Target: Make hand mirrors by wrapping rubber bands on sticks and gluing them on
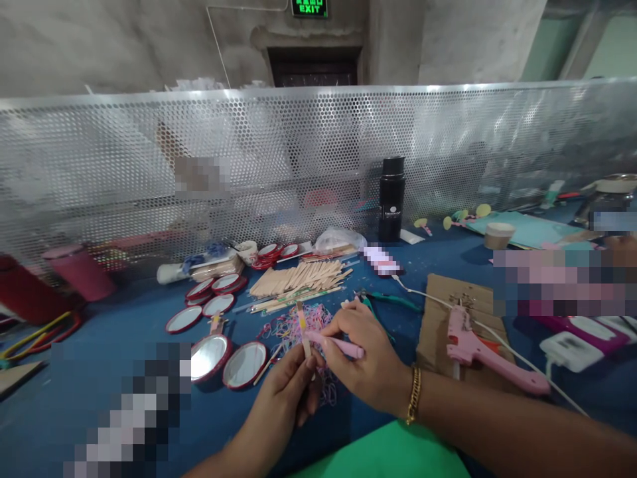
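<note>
My left hand [288, 388] is closed on a wooden craft stick [301, 325] with coloured marks, held upright above the blue table. My right hand [365, 355], with a gold bracelet on its wrist, grips a pink pen-like tool [338, 346] whose tip meets the stick. Under both hands lies a heap of thin coloured rubber bands [293, 326]. A pile of plain wooden sticks [298, 277] lies just beyond.
Several small red-rimmed round mirrors [245, 365] lie left of my hands. A pink glue gun [472, 348] rests on cardboard [438, 312] at right, its cord trailing back. Green-handled pliers [393, 300], a black bottle [391, 199], a tape roll [498, 235] and a perforated metal screen [124, 166] stand behind.
</note>
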The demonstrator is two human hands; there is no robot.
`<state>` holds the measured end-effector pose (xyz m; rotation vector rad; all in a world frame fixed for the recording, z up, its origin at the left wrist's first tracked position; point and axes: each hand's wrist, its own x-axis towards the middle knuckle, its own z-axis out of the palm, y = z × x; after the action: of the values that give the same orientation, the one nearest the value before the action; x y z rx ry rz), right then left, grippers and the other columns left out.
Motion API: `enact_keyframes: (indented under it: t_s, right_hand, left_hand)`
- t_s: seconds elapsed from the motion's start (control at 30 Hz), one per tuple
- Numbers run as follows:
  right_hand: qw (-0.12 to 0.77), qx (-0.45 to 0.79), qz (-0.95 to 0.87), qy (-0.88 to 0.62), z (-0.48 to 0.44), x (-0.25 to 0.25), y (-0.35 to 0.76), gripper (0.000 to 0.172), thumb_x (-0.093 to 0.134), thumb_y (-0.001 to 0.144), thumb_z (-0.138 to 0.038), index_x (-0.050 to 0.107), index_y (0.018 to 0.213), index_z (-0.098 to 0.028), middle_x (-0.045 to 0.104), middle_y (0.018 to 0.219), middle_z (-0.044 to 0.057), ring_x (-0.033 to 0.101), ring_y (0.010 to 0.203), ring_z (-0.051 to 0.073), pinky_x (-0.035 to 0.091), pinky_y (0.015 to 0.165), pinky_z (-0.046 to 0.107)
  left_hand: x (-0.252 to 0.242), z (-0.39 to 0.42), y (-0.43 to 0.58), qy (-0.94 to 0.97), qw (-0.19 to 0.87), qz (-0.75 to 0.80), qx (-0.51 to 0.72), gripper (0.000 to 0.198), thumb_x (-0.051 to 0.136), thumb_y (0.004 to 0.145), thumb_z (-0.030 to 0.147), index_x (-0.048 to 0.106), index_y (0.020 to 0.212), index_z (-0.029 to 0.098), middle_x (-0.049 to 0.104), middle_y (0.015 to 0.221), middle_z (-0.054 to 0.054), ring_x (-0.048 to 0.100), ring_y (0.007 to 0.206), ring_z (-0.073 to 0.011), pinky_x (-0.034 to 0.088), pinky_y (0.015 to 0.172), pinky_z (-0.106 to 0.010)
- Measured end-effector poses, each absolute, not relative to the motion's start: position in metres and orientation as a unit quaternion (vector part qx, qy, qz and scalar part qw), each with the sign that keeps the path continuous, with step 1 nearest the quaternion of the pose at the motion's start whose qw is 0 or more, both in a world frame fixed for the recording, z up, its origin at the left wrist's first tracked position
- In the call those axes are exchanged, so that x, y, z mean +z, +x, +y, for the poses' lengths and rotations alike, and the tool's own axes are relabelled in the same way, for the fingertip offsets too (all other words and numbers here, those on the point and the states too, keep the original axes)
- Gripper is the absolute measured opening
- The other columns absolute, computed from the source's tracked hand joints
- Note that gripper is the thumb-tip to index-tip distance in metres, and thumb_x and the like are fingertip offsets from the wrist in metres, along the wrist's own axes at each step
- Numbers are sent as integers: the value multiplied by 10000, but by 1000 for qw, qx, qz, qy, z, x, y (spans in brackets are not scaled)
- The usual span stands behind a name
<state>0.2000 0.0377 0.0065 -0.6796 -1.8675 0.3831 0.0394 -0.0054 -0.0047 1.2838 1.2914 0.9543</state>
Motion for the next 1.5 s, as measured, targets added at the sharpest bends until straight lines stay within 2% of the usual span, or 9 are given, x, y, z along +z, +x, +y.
enact_keyframes:
  t_s: [0.13,0.33,0.5,0.67,0.87,1.07,1.33,1.5]
  right_hand:
    - [544,147,-769,-304,38,7,201,76,536,843,-180,542,770,-201,584,701,-22,540,713,151,362,837,358]
    - [533,156,-784,-278,36,7,200,56,540,847,-182,551,796,-204,597,712,-33,552,703,137,340,916,381]
    - [547,155,-768,-295,38,8,202,73,545,844,-185,536,774,-205,592,707,-25,549,713,146,366,861,362]
    - [537,160,-779,-280,38,6,201,57,551,841,-180,546,789,-205,597,713,-32,552,703,135,352,907,372]
    - [544,153,-770,-295,38,7,201,75,536,848,-193,550,777,-210,594,706,-22,552,708,149,372,857,364]
    - [525,157,-786,-287,37,7,201,74,537,850,-200,547,777,-210,601,709,-28,554,700,143,356,889,377]
    - [522,163,-787,-286,37,6,202,64,538,843,-164,549,799,-210,577,710,-33,543,704,143,334,933,398]
    - [530,158,-779,-294,38,3,202,70,537,844,-167,544,789,-210,582,708,-30,540,707,149,353,891,387]
  left_hand:
    - [-3,-5,40,531,520,537,400,448,562,793,634,517,806,188,482,471,70,329,380,-63,239,366,-168]
    - [-6,-6,38,541,515,533,397,429,528,830,615,520,799,187,486,490,68,333,388,-61,248,368,-168]
    - [-4,-6,39,539,510,540,398,405,532,833,591,515,792,189,492,481,68,330,379,-61,242,368,-173]
    - [-3,-5,39,535,517,538,397,400,546,826,585,517,779,189,485,478,69,329,383,-63,242,369,-172]
    - [1,-7,42,519,524,535,412,406,592,789,591,528,774,190,498,461,63,341,375,-68,237,367,-178]
    - [-3,-5,39,519,536,533,398,397,582,811,580,550,803,184,503,467,61,338,365,-64,239,364,-175]
    - [-2,-7,41,529,537,526,394,408,555,825,594,519,792,189,505,475,56,338,365,-64,241,367,-175]
    - [0,-7,42,523,537,525,404,382,565,829,566,490,763,197,493,460,67,326,357,-59,225,356,-171]
